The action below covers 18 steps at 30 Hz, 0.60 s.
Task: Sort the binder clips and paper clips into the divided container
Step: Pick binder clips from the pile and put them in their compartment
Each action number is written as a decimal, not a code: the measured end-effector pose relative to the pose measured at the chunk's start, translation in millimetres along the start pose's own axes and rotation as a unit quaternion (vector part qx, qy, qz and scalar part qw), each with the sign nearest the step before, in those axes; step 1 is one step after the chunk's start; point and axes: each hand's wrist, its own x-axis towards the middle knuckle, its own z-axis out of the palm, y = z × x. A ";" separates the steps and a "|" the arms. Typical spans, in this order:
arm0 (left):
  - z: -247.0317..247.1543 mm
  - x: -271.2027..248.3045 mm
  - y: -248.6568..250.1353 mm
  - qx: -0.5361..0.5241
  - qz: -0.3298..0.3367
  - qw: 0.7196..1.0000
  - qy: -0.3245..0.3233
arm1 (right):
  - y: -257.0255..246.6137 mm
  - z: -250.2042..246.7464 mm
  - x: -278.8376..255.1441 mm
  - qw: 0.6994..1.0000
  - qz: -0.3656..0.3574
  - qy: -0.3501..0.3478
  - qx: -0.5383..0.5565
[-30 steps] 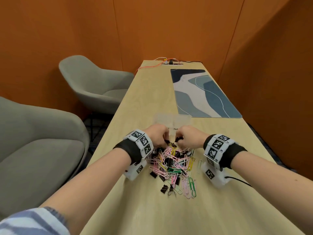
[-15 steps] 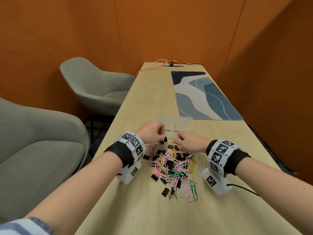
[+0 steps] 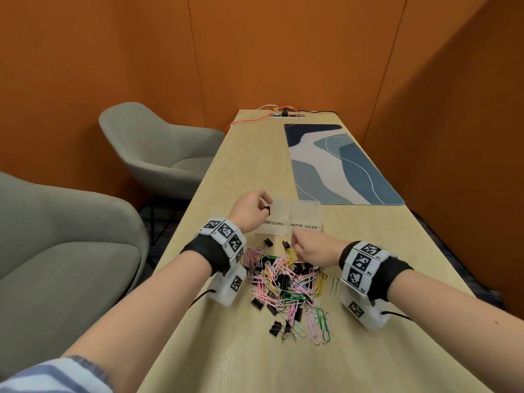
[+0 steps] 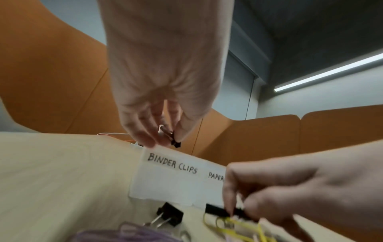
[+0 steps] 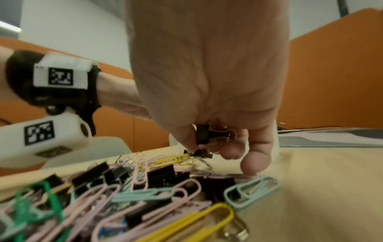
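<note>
A translucent divided container (image 3: 276, 228) stands beyond the pile, its front labelled BINDER CLIPS on the left and PAPER CLIPS on the right. My left hand (image 3: 265, 209) hovers over the left compartment and pinches a small black binder clip (image 4: 173, 138) between thumb and fingers. My right hand (image 3: 293, 243) is at the far edge of the mixed pile (image 3: 283, 282). In the right wrist view its curled fingers hold a black binder clip (image 5: 205, 135), and its fingertips (image 5: 189, 144) touch another clip tangled with a yellow paper clip (image 5: 165, 161).
The wooden table (image 3: 249, 154) runs away from me. A blue patterned mat (image 3: 340, 165) lies beyond the container on the right. Two grey chairs (image 3: 153, 148) stand to the left. A cable and socket plate (image 3: 286, 114) sit at the far end. Loose clips (image 3: 317, 321) lie nearest me.
My left hand rose from the pile with a binder clip and moved forward over the binder clips compartment. My right hand stayed at the pile's far edge, shifting slightly right.
</note>
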 end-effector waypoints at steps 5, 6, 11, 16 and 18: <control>9.1 6.6 -1.0 0.065 0.006 0.998 0.020 | 7.2 -9.2 -6.3 0.994 0.033 0.014 0.100; 9.4 6.1 -1.1 0.085 0.009 0.996 0.014 | 8.9 -10.9 -5.9 0.991 0.047 0.013 0.122; 8.9 2.0 -2.6 0.077 0.038 0.996 -0.015 | 2.4 -30.6 3.5 0.935 0.086 0.004 0.345; 3.1 -5.3 -5.4 0.067 0.053 0.995 0.043 | -24.3 -64.5 30.4 0.917 0.106 0.058 0.379; -0.2 -11.7 -7.8 0.083 0.045 0.989 0.112 | -34.6 -71.0 46.1 0.941 0.105 0.066 0.314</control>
